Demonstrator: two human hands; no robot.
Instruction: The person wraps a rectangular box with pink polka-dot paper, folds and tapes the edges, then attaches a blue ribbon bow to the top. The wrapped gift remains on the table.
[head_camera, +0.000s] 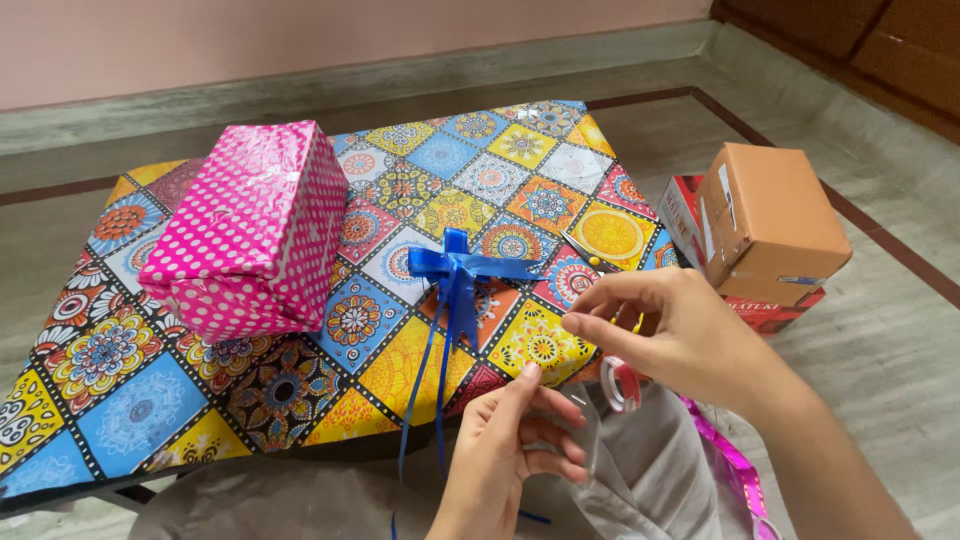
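Note:
A blue ribbon bow (455, 268) with long tails lies on the patterned table cover (140, 400), its tails trailing over the near edge. My left hand (505, 455) pinches the end of a clear tape strip (585, 425) just below the table edge. My right hand (670, 335) hovers right of the bow and holds a small tape roll (620, 385) with a red and white core under its palm. A pink box wrapped in white-dotted paper (250, 230) stands on the left of the table, apart from both hands.
A brown cardboard box (770, 220) rests on a red box (680, 205) on the floor at right. Yellow-handled scissors (592, 257) lie near the table's right edge. A shiny magenta ribbon (730, 460) trails over grey cloth (650, 480) on my lap.

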